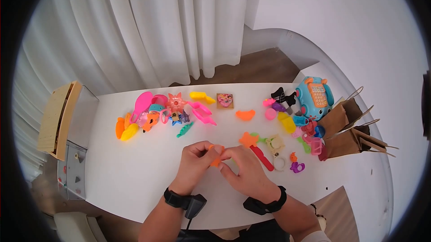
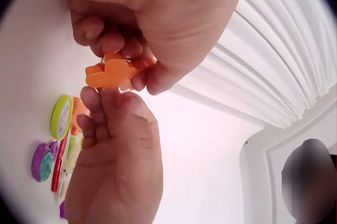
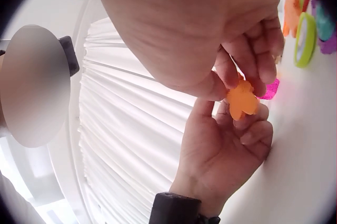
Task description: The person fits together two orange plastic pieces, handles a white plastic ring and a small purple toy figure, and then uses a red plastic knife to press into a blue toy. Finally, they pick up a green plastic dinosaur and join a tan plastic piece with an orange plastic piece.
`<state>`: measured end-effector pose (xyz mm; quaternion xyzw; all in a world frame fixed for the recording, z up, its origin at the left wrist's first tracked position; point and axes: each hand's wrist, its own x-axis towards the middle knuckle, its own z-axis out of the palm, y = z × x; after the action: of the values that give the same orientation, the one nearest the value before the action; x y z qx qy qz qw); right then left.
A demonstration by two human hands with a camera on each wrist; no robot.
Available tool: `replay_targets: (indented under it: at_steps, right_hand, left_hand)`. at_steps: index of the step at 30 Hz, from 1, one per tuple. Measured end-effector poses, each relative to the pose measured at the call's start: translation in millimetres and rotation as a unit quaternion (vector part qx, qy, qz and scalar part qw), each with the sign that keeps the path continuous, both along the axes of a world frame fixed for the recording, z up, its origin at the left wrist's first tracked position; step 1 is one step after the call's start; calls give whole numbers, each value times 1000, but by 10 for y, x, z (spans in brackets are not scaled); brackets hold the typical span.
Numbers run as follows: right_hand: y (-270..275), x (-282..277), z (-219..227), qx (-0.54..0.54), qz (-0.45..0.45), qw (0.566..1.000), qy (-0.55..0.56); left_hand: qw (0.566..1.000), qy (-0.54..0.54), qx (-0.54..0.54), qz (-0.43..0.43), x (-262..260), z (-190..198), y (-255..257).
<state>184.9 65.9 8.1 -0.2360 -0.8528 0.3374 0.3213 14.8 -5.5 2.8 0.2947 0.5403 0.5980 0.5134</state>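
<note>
At lower centre of the head view, my left hand [image 1: 196, 159] and right hand [image 1: 244, 168] both pinch the small orange toy piece [image 1: 216, 156] by fingertip only above the white table [image 1: 134, 170], so uneven pressure could flick it loose.

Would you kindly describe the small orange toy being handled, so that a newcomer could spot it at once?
On the white table, look at its near edge, where the left hand and right hand meet. Pinched between their fingertips is the orange toy, flat and lobed; unlike the other toys, it is lifted off the table.
</note>
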Motion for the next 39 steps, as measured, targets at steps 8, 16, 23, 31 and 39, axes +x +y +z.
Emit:
replay_targets:
  at_steps: [8, 16, 23, 31, 39]
  right_hand:
    - [19, 97, -128, -111, -2, 993, 47]
    - [63, 171, 25, -104, 44, 994, 12]
    - [148, 229, 76, -257, 114, 952, 120]
    - [103, 176, 155, -185, 83, 976, 78]
    - [77, 121, 119, -176, 94, 980, 14]
  left_hand:
    - [995, -16, -11, -96, -16, 152, -48]
    - [984, -18, -9, -177, -148, 222, -78]
    - [977, 4, -62, -203, -252, 188, -129]
    - [970, 60, -107, -212, -166, 297, -67]
    - [983, 28, -107, -144, -191, 194, -69]
